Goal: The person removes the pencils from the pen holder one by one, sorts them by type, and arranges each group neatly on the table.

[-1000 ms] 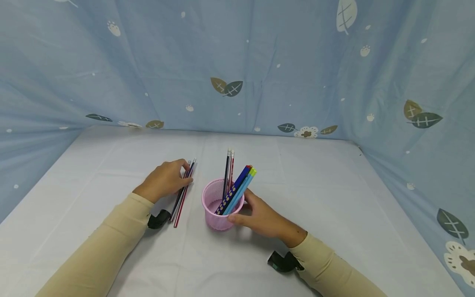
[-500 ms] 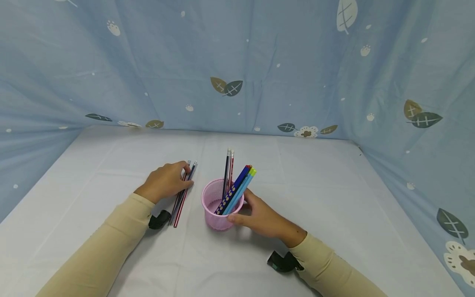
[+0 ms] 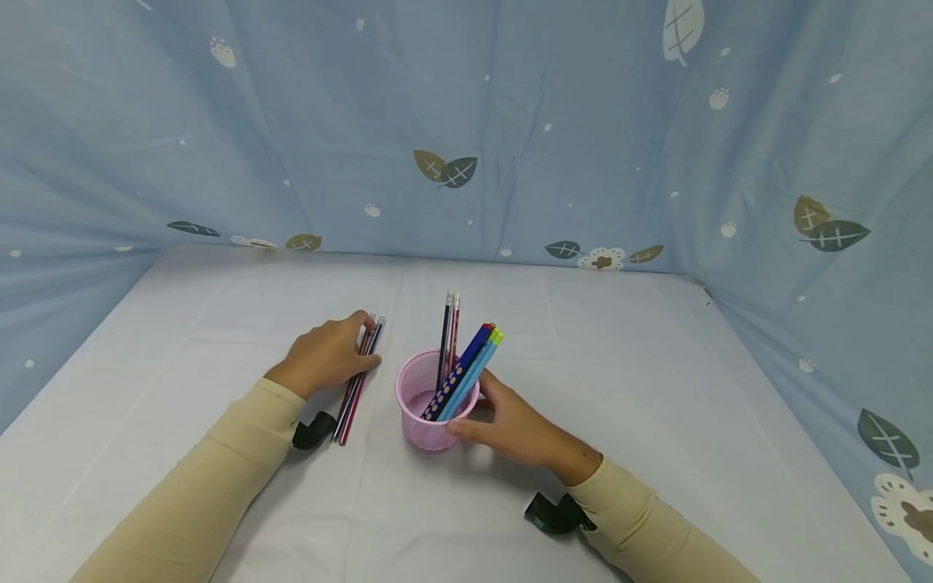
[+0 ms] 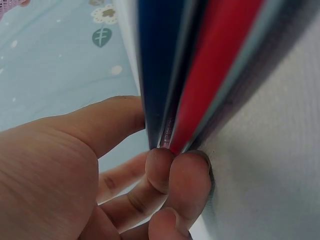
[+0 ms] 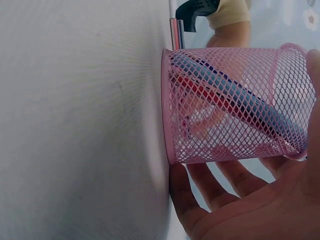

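R hand point(image 3: 513, 425) at lower ctr, thumb & fingers curled round cup point(image 3: 430, 437); mesh, prob. light, a bit springy, so hold low on its side. Farther, left of ctr, L hand point(image 3: 324, 352) pinches pencils point(image 3: 353, 405): prob. light, stiff, slick; best held mid-length. Only R wrist cam shows lower ends of pens point(image 5: 240, 93), thru the mesh.

A wide, flat table is covered with a white cloth point(image 3: 656, 364). The cloth has long, straight fold lines and a few soft wrinkles on the near side. A pink mesh cup point(image 3: 426, 439) stands upright on it, close to the middle. Left of the cup, a little apart from it, thin red and dark pencils point(image 3: 353, 409) lie in a bunch, their far ends slanting right.
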A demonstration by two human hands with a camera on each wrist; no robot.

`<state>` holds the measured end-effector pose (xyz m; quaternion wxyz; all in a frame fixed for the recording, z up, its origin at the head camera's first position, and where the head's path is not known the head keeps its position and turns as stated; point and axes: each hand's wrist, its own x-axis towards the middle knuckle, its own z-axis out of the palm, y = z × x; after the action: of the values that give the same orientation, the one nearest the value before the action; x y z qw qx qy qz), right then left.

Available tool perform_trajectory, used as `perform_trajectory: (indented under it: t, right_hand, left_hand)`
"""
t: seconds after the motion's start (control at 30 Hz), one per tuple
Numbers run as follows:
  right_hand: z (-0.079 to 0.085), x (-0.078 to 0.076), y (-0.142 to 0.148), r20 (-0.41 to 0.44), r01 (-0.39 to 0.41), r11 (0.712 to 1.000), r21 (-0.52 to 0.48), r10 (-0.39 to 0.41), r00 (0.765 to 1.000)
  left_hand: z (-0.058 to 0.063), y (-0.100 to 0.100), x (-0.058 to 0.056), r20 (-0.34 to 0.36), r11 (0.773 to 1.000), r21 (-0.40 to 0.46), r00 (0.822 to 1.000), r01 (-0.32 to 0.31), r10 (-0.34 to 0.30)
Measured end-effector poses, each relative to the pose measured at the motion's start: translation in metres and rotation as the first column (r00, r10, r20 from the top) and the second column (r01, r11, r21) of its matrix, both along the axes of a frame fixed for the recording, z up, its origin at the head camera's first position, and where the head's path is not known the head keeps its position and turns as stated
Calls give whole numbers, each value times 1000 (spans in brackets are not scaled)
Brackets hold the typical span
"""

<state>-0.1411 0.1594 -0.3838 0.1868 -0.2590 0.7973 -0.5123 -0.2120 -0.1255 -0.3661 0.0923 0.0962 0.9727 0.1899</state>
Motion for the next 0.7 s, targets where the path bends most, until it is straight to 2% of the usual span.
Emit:
perform_trajectory:
  t: [0.3, 0.7]
  right_hand:
    - [2, 1, -1, 0, 1, 1000, 5, -1, 1000]
    - [2, 1, -1, 9, 6, 1000, 6, -6, 1000]
  left_hand:
    - [2, -1, 1, -8, 1000, 2, 1000, 5, -5]
    - [2, -6, -2, 36, 1000, 17, 999, 8, -9]
